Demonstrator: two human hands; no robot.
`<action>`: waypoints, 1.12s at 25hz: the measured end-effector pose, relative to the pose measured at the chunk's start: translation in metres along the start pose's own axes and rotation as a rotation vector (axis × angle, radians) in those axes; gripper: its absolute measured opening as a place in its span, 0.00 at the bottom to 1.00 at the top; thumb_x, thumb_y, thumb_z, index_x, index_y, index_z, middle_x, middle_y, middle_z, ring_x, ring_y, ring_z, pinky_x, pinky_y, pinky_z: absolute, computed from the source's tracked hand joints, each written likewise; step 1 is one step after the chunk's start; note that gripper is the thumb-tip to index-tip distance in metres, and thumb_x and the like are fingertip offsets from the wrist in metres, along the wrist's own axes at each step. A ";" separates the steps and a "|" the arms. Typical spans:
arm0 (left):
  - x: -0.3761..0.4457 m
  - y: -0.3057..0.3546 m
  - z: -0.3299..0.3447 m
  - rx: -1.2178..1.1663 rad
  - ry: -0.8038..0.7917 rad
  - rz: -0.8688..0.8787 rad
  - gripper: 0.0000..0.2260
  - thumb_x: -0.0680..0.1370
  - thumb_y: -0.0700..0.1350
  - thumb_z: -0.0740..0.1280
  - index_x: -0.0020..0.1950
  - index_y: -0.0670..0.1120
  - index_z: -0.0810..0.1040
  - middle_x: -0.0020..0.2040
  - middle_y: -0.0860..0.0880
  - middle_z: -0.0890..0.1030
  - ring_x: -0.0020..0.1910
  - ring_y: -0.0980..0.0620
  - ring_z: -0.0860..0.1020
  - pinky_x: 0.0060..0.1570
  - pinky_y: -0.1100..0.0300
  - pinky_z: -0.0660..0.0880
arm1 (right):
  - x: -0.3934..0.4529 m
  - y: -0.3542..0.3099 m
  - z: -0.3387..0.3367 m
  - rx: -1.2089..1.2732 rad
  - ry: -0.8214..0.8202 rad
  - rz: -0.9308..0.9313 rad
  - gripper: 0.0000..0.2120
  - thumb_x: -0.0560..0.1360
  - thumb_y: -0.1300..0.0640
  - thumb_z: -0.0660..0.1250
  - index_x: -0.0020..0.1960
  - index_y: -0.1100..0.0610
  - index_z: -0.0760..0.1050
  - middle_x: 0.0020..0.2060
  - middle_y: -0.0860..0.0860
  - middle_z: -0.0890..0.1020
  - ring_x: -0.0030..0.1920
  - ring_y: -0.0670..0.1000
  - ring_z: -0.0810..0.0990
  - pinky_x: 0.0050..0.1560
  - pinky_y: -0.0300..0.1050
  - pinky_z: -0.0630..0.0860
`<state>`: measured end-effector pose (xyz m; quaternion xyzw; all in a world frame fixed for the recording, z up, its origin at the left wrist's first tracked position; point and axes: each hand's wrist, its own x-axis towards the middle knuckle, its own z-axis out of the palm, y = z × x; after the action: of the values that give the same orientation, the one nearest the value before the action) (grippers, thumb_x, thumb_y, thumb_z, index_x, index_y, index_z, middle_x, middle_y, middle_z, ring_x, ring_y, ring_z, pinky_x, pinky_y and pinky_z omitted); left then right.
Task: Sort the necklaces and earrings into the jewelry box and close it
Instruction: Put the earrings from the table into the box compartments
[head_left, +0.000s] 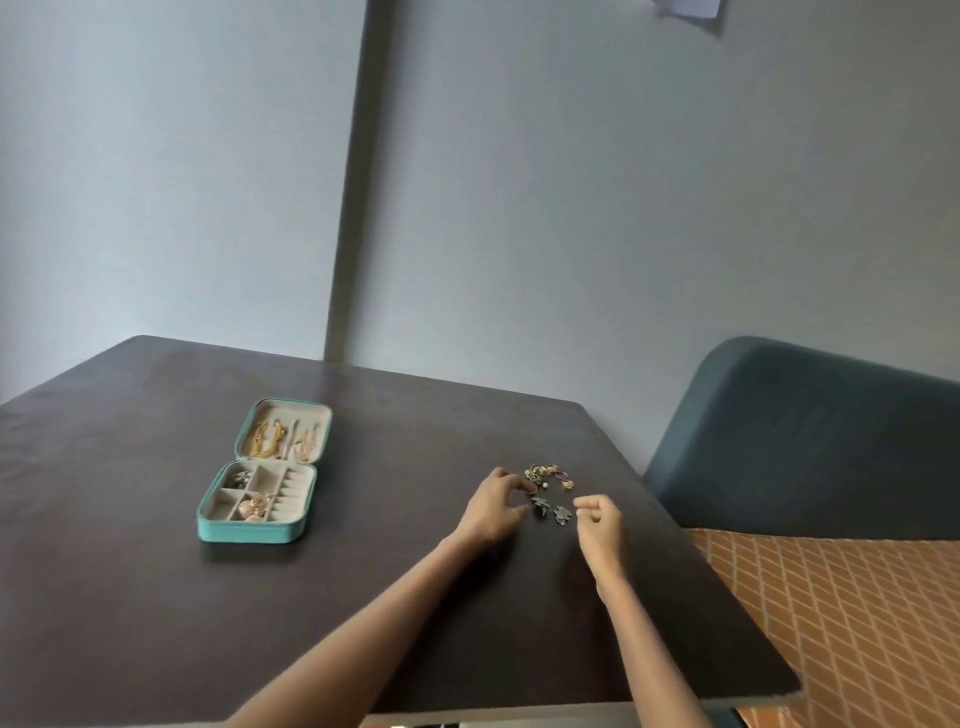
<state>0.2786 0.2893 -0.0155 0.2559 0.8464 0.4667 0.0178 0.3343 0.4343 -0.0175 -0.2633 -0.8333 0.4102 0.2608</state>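
Grey walls back a dark table (156, 597) where a teal jewelry box (260, 475) lies open, gold chains (267, 439) in its lid and earrings (253, 506) in its tray. Well to its right, a person's left hand (496, 506) curls beside a small pile of jewelry (548, 475), its grip unclear; the right hand (597, 519) hovers loosely curled near 2 dark earrings (551, 509), holding nothing visible.

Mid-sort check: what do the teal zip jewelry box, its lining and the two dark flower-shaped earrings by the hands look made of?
Teal zip jewelry box: probably faux leather, going by its smooth matte shell. Beige lining: likely velvet or suede-like fabric, soft-looking with no shine. Two dark flower-shaped earrings: apparently darkened or antiqued metal, grey with a dull glint; too small to be sure.
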 end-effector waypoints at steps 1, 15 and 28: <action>0.003 -0.002 0.004 0.018 -0.001 -0.009 0.15 0.74 0.41 0.65 0.60 0.48 0.78 0.56 0.47 0.72 0.58 0.48 0.74 0.55 0.63 0.67 | 0.003 0.006 -0.001 -0.008 -0.021 0.003 0.12 0.72 0.67 0.60 0.46 0.54 0.77 0.48 0.56 0.82 0.50 0.58 0.79 0.51 0.48 0.73; 0.027 -0.006 0.018 -0.256 0.089 0.032 0.02 0.73 0.40 0.68 0.44 0.46 0.79 0.40 0.52 0.81 0.39 0.56 0.75 0.46 0.63 0.70 | 0.005 0.014 0.004 -0.081 -0.146 -0.180 0.13 0.72 0.67 0.63 0.54 0.57 0.77 0.46 0.51 0.74 0.41 0.49 0.74 0.53 0.44 0.73; 0.015 -0.012 0.002 -0.798 -0.047 -0.005 0.12 0.78 0.34 0.61 0.49 0.48 0.80 0.38 0.50 0.84 0.34 0.56 0.77 0.39 0.64 0.74 | 0.007 0.010 0.007 0.053 -0.108 -0.206 0.03 0.72 0.62 0.70 0.44 0.57 0.83 0.41 0.52 0.80 0.41 0.48 0.79 0.41 0.33 0.71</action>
<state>0.2606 0.2924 -0.0231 0.2372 0.5987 0.7528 0.1361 0.3273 0.4402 -0.0279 -0.1470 -0.8575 0.4169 0.2634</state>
